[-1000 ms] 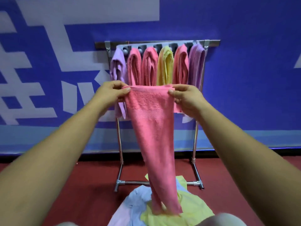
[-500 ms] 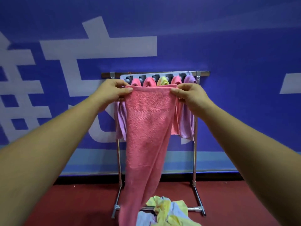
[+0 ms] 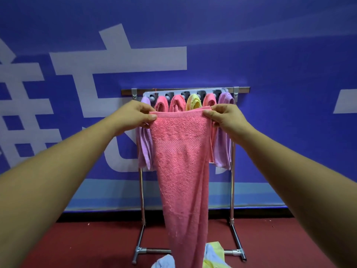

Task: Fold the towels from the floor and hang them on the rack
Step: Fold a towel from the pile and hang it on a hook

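Observation:
A pink towel [image 3: 182, 163] hangs lengthwise in front of me, reaching down to the floor pile. My left hand [image 3: 133, 116] pinches its top left corner and my right hand [image 3: 225, 118] pinches its top right corner, holding the top edge level. Behind it stands the metal rack [image 3: 185, 90], with several folded towels draped over it: purple [image 3: 144, 149], pink, yellow [image 3: 193, 102] and purple [image 3: 223, 149]. The held towel hides the middle of the rack.
A heap of light blue and yellow towels [image 3: 213, 254] lies on the red floor [image 3: 87, 244] at the rack's foot. A blue wall with white lettering [image 3: 289, 74] stands directly behind the rack.
Both hands have lifted the pink towel higher, up to the rack's top bar. The view has tilted upward, so less of the floor pile shows.

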Tool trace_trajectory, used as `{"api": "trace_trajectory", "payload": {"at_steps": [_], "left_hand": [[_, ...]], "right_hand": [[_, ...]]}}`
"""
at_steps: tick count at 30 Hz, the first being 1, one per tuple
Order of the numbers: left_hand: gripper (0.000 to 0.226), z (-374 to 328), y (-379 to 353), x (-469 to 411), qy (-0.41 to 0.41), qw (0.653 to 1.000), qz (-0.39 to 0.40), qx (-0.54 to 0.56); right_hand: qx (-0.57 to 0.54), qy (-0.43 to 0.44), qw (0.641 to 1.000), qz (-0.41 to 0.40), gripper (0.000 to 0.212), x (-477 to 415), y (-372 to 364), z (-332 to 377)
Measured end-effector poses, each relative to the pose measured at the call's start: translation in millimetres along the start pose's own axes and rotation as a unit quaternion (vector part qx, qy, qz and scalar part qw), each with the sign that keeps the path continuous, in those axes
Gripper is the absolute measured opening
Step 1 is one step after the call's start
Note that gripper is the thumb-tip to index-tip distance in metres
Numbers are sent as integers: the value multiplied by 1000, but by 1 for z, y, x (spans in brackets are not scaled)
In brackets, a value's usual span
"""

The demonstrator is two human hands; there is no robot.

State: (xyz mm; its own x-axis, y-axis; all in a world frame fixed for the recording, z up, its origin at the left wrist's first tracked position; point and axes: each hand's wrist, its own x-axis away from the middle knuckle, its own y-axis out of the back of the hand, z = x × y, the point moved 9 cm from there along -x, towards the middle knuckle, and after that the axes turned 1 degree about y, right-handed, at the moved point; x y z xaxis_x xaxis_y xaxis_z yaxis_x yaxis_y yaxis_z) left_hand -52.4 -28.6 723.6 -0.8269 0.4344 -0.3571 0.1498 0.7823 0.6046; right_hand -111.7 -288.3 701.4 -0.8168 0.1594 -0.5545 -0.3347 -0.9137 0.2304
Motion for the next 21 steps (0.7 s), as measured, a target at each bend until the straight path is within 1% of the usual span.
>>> {"api": "trace_trajectory", "payload": {"at_steps": [4, 7, 10, 14, 17, 18, 19, 21], "left_hand": [[8, -7, -9, 4, -4, 999, 39, -2], [12, -10, -12, 6, -18, 998, 58, -3], [8, -17, -19, 10, -35, 996, 80, 38], [21, -28, -29, 16, -57, 985, 128, 101], [24, -39, -39, 23, -64, 973, 180, 128], [26, -44, -43, 26, -68, 970, 201, 116], [31, -48, -47, 28, -81, 970, 215, 75], [31, -56, -52, 29, -123, 968, 203, -76]], "right_hand": [[2, 2, 1000, -18, 14, -2, 1, 0], [-1, 0, 1000, -24, 12, -4, 2, -2], [-5, -8, 1000, -25, 13, -5, 3, -4], [-11, -15, 999, -28, 17, -5, 4, -6], [-12, -33, 999, -25, 12, -5, 0, -9], [-16, -38, 999, -25, 12, -5, -2, -10], [-21, -43, 999, -23, 12, -5, -3, -11], [-30, -50, 998, -9, 10, -5, -9, -11]]}}
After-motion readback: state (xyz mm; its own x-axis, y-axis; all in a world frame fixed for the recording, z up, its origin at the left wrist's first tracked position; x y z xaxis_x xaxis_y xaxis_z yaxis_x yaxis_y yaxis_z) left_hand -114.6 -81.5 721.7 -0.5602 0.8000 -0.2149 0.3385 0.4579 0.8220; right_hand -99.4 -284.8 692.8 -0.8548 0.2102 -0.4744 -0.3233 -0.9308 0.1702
